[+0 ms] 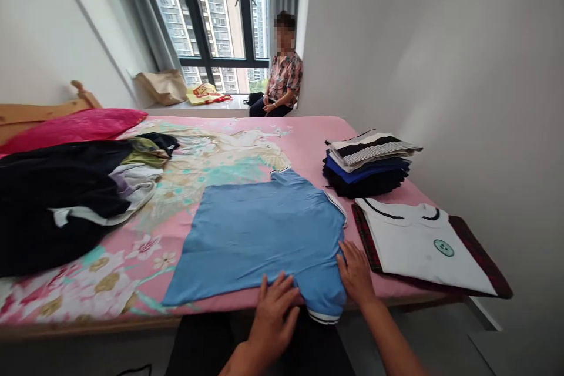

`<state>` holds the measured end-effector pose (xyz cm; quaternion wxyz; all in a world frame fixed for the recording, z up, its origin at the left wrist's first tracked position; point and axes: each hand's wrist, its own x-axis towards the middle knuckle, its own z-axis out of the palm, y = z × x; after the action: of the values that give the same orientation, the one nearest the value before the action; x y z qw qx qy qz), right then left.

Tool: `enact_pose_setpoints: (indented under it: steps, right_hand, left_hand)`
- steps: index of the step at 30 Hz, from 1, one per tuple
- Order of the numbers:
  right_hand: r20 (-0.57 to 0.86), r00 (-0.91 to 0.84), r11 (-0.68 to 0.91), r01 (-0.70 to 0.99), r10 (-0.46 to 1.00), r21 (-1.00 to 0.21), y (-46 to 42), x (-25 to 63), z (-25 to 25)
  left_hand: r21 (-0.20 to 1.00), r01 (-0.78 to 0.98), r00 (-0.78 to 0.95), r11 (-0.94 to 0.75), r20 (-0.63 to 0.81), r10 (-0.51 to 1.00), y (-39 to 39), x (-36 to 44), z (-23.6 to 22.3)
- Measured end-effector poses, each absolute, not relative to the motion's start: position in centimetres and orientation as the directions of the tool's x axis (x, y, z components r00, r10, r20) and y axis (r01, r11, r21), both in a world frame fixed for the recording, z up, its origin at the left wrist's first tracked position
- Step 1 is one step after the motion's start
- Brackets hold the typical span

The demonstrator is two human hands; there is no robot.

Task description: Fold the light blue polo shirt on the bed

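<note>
A light blue short-sleeved T-shirt (255, 229) lies spread on the bed, its hem to the left and its collar side to the right. White and dark stripes trim its collar and sleeve ends, and the near sleeve hangs over the bed's front edge. My left hand (274, 308) is open, fingers apart, with the fingertips at the shirt's near side. Against the shirt's right edge, by the near shoulder, rests my right hand (356, 273), open with its fingers stretched out. Neither hand grips the fabric.
Dark, rumpled clothes (57, 188) are heaped at the left near a pink pillow (79, 129). Folded garments (368, 167) are stacked at the right, behind a folded white shirt (409, 241) on dark red cloth. A person (284, 79) sits by the window.
</note>
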<state>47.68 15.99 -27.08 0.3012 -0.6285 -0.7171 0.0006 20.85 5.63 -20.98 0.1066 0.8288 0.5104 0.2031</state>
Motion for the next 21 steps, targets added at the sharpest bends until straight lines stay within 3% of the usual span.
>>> enact_pose_setpoints:
  steps: [4, 7, 9, 11, 14, 16, 21]
  right_hand:
    - [0.506, -0.009, 0.29, 0.827, 0.862, -0.481, 12.4, 48.0, -27.7]
    - [0.517, 0.07, 0.27, 0.788, 0.853, -0.553, 9.1, 46.9, -27.7]
    - [0.481, 0.204, 0.181, 0.748, 0.853, -0.639, 6.9, 45.9, -27.8]
    - [0.348, 0.376, 0.046, 0.621, 0.859, -0.783, 5.2, 44.8, -28.0]
    - [-0.027, 0.501, -0.16, 0.226, 0.865, -0.961, 4.1, 43.9, -28.2]
    - [-0.237, 0.469, -0.282, 0.028, 0.851, -0.959, 4.0, 43.7, -28.0]
    - [-0.462, 0.227, -0.449, -0.11, 0.857, -0.887, 4.5, 43.6, -26.1]
  left_hand:
    - [0.261, 0.947, 0.101, -0.189, 0.316, 0.943, 4.6, 11.4, -20.3]
    - [0.201, 0.979, -0.078, 0.028, 0.244, 0.967, 4.0, 5.2, -20.4]
    - [0.187, 0.98, -0.101, 0.067, 0.181, 0.978, 3.0, 2.3, -21.0]
    - [0.183, 0.983, -0.059, 0.026, 0.18, 0.982, 1.9, 0.6, -22.0]
    - [0.176, 0.983, 0.012, -0.059, 0.257, 0.966, 0.8, -0.8, -23.2]
    - [0.18, 0.98, 0.033, -0.09, 0.3, 0.953, 0.5, -1.2, -23.6]
    - [0.185, 0.977, 0.016, -0.102, 0.414, 0.91, 0.9, -1.6, -23.6]
